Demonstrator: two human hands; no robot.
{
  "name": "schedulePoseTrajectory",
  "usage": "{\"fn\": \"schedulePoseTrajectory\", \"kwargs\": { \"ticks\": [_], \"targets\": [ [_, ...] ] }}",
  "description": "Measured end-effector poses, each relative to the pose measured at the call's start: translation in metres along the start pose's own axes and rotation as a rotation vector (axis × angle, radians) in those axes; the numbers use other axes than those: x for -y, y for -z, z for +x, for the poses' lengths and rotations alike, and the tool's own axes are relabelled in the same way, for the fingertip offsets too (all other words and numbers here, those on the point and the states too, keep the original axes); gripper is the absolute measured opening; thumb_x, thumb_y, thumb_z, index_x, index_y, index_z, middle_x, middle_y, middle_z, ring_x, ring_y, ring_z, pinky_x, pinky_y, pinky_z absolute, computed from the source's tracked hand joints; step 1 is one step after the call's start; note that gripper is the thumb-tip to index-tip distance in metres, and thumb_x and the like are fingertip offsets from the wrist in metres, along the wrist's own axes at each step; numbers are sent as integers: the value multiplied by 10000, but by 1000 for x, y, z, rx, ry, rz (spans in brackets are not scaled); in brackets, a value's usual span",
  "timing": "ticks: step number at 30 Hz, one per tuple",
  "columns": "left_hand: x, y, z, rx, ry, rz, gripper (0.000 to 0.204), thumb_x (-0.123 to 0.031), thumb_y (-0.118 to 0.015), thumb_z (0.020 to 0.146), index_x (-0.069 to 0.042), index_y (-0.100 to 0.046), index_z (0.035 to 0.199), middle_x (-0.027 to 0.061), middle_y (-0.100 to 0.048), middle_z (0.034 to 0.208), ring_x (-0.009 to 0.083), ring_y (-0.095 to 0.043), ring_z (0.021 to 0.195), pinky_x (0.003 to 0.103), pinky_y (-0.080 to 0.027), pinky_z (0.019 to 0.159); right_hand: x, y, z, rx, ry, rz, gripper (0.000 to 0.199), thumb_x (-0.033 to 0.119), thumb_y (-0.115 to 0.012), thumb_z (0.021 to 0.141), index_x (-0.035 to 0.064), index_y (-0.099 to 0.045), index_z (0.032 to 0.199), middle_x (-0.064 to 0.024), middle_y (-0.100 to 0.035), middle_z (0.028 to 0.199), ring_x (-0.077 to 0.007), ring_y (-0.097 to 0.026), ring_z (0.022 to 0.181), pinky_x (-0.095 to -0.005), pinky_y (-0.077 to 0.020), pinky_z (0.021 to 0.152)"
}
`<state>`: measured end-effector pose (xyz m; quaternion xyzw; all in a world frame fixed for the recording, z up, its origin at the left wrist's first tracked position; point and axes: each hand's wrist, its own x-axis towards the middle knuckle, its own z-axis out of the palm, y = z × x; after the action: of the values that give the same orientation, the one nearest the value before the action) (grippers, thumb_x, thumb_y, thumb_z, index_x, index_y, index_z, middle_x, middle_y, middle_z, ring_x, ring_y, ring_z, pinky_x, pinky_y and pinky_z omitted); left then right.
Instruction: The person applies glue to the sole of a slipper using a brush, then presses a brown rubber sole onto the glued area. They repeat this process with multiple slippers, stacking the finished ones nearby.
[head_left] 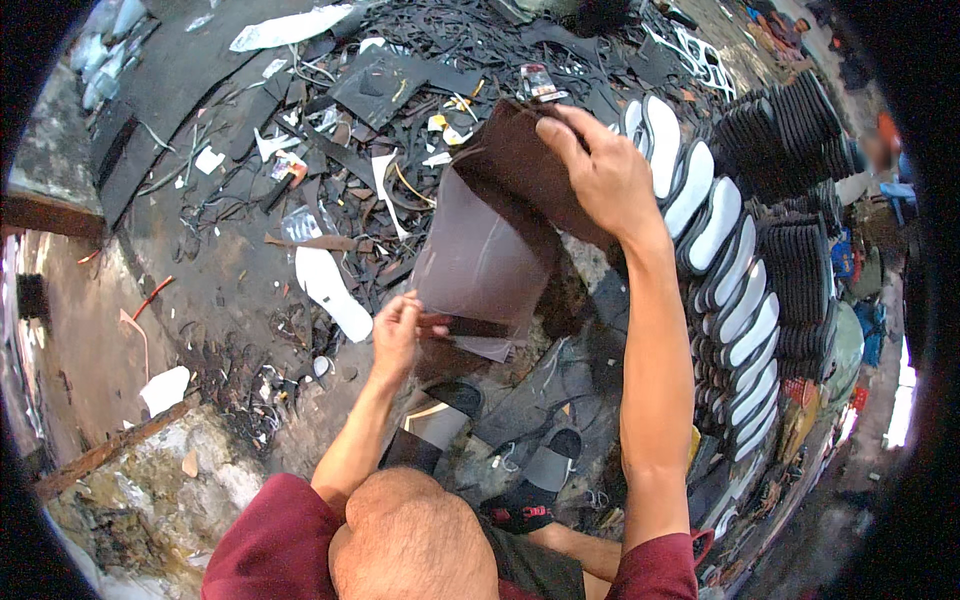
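Observation:
A floppy dark brown sheet (488, 238), perhaps leather or rubber, hangs in front of me between my two hands. Its far part is folded over, showing a darker face toward the right. My right hand (600, 170) grips the far edge, thumb on top and fingers hidden behind. Nearer to me, my left hand (398, 330) has its fingers closed on the lower left edge. A narrow dark strip lies across the sheet's lower end, beside the left fingers. Below the sheet are my feet in dark slippers (548, 462).
Black offcuts (420, 90) and white scraps litter the floor ahead. A white insole (330, 292) lies left of the sheet. White-topped soles (735, 250) stand in a leaning row by my right forearm, with stacked black soles (785, 130) behind. A rough concrete block (150, 480) sits at lower left.

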<state>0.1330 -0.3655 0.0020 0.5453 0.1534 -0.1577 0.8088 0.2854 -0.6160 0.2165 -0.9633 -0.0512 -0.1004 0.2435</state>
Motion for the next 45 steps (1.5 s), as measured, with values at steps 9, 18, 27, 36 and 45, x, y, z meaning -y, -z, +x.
{"fn": "schedulePoseTrajectory", "kwargs": {
  "ticks": [9,18,27,36,45],
  "targets": [
    [-38,1,-26,-296,-718,1196,453,-186,-845,790,-31,-578,1122,94,-624,889,155,-617,748,342,-512,600,24,-7,0,84,-11,28,430,448,-660,926,110,-720,1187,-175,-740,982,-270,-727,887,-346,-534,793],
    [-143,-131,56,93,-310,5,299,-244,-808,864,-22,-609,845,27,-648,813,90,-613,709,253,-556,646,41,-12,2,213,-130,136,433,434,-685,910,124,-714,1210,-128,-758,968,-194,-723,876,-319,-530,784],
    [-132,-130,66,199,-274,-276,276,-272,-709,936,-10,-638,883,43,-661,820,122,-644,735,282,-562,701,24,-7,5,239,-84,231,434,550,-630,898,221,-743,1159,-113,-736,1065,-317,-709,992,-382,-546,830],
    [-115,-127,58,125,-402,-153,313,-289,-537,1020,6,-632,978,76,-649,955,138,-606,813,313,-542,757,29,-10,-12,221,-66,144,444,597,-592,906,281,-732,1184,-89,-739,1076,-323,-711,972,-424,-556,807],
    [-80,-121,58,364,-436,-136,270,-245,-519,1040,-21,-610,1158,3,-609,1024,90,-528,910,267,-404,846,18,13,-14,223,16,-12,670,646,-748,735,165,-716,1200,-176,-733,1039,-350,-711,976,-443,-552,852]
  ]
}}
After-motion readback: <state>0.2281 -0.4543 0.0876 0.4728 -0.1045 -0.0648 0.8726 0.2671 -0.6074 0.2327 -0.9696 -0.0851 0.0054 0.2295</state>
